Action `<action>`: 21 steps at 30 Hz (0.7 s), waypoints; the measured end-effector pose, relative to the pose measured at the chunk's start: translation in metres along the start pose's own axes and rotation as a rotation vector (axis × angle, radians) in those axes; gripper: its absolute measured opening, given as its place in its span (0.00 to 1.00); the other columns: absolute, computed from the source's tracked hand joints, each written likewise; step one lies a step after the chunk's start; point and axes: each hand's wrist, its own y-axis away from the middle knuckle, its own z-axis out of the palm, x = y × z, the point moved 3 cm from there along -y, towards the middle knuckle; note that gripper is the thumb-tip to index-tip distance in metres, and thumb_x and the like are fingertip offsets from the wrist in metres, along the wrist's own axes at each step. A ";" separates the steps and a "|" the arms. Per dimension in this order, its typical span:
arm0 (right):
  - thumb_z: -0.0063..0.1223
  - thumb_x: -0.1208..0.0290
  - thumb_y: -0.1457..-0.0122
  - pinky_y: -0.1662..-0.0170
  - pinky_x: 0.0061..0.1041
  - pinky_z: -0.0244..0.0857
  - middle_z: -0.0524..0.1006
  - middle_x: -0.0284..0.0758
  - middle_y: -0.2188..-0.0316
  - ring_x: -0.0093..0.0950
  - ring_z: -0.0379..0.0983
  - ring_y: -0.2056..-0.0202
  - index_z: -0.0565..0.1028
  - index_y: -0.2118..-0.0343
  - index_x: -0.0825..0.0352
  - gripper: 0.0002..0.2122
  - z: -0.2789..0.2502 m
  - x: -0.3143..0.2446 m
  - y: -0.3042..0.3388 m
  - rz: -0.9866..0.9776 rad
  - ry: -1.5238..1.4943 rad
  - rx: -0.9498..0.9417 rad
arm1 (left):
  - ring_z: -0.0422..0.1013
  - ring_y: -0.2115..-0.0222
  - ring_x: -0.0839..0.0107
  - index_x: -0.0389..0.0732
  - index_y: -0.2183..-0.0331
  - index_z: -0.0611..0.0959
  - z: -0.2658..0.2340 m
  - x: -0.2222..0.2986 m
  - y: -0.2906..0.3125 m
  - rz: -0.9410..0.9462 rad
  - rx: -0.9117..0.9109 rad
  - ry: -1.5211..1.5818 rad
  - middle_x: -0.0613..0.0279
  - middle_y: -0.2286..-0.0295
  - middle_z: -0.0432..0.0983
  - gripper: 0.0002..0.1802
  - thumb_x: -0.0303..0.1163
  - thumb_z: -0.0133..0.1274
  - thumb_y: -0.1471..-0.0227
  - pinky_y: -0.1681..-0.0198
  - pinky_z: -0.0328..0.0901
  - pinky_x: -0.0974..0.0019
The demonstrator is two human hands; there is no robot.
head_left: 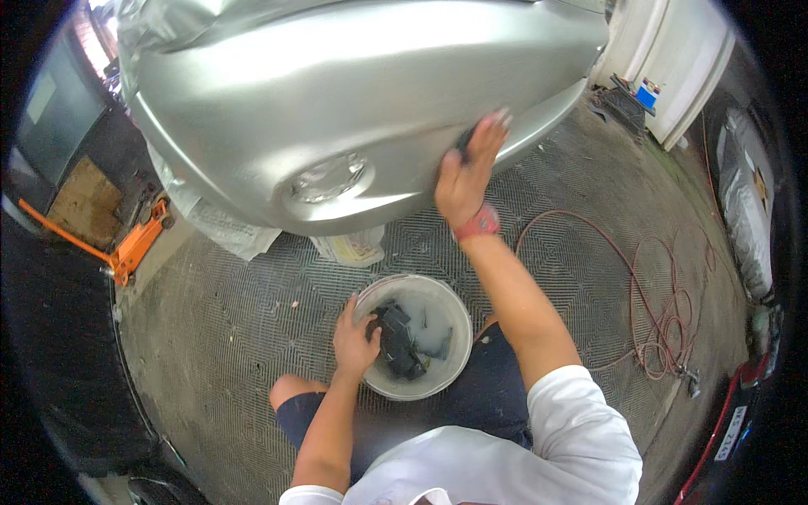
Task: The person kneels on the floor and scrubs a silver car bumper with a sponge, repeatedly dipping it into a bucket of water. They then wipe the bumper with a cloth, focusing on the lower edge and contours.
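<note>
A silver car bumper (370,101) curves across the upper middle, with a round fog-lamp recess (330,178) covered in crinkled film. My right hand (471,172), with a red band on its wrist, presses a small dark pad (464,141) against the bumper's lower right part. Most of that pad hides under the fingers; it may be sandpaper. Between my knees stands a round pale bucket (461,370) of cloudy water. My left hand (355,341) grips its left rim, thumb inside, beside dark wet sheets or pieces (396,341) in the water.
A white container (353,247) stands under the bumper, next to hanging plastic sheeting (240,231). An orange floor jack (136,244) is at left. A reddish air hose (635,295) coils on the floor at right. Further right are a wrapped silver part (747,210) and a dark car (724,429).
</note>
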 end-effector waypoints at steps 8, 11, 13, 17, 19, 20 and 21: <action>0.55 0.60 0.34 0.16 0.48 0.19 0.49 0.37 0.16 0.35 0.34 0.16 0.55 0.19 0.59 0.41 0.019 -0.047 -0.007 -0.740 0.210 -0.510 | 0.65 0.32 0.46 0.46 0.52 0.91 -0.002 -0.008 0.007 -0.089 -0.049 -0.074 0.57 0.25 0.58 0.19 0.32 0.69 0.47 0.31 0.67 0.45; 0.58 0.62 0.38 0.16 0.47 0.20 0.53 0.32 0.17 0.32 0.36 0.16 0.60 0.20 0.57 0.41 -0.034 0.037 -0.018 -0.801 0.353 -0.523 | 0.65 0.32 0.47 0.46 0.52 0.91 -0.002 -0.003 0.007 -0.088 -0.040 -0.024 0.58 0.25 0.58 0.19 0.32 0.69 0.47 0.31 0.67 0.45; 0.59 0.64 0.40 0.16 0.46 0.21 0.53 0.30 0.17 0.32 0.36 0.16 0.60 0.20 0.56 0.42 -0.048 0.062 -0.023 -0.760 0.390 -0.592 | 0.65 0.32 0.47 0.45 0.52 0.91 -0.002 0.000 0.001 -0.084 -0.036 0.005 0.58 0.25 0.58 0.19 0.32 0.69 0.47 0.31 0.67 0.45; 0.59 0.64 0.41 0.15 0.45 0.21 0.54 0.29 0.17 0.29 0.36 0.16 0.61 0.20 0.56 0.42 -0.004 -0.011 -0.022 -0.809 0.238 -0.660 | 0.65 0.32 0.47 0.45 0.52 0.91 -0.005 -0.003 0.004 -0.119 -0.067 -0.021 0.58 0.26 0.58 0.19 0.32 0.69 0.47 0.31 0.67 0.45; 0.58 0.65 0.41 0.15 0.44 0.22 0.55 0.29 0.18 0.28 0.38 0.17 0.62 0.21 0.56 0.41 -0.001 -0.034 -0.027 -0.887 0.232 -0.679 | 0.65 0.32 0.47 0.45 0.52 0.92 -0.003 -0.002 0.007 -0.128 -0.054 -0.024 0.58 0.26 0.59 0.19 0.32 0.69 0.47 0.32 0.68 0.45; 0.57 0.65 0.40 0.15 0.44 0.23 0.56 0.29 0.18 0.28 0.40 0.17 0.63 0.21 0.57 0.40 -0.009 -0.022 -0.031 -0.917 0.225 -0.698 | 0.65 0.32 0.47 0.45 0.52 0.92 -0.002 -0.002 0.008 -0.120 -0.030 -0.025 0.58 0.26 0.59 0.18 0.32 0.69 0.47 0.32 0.68 0.45; 0.56 0.65 0.39 0.15 0.45 0.24 0.57 0.28 0.19 0.28 0.42 0.17 0.63 0.22 0.58 0.39 -0.019 -0.007 -0.031 -0.939 0.222 -0.715 | 0.65 0.32 0.48 0.45 0.52 0.92 -0.004 -0.003 0.008 -0.105 -0.011 -0.029 0.59 0.26 0.59 0.18 0.31 0.69 0.47 0.32 0.68 0.45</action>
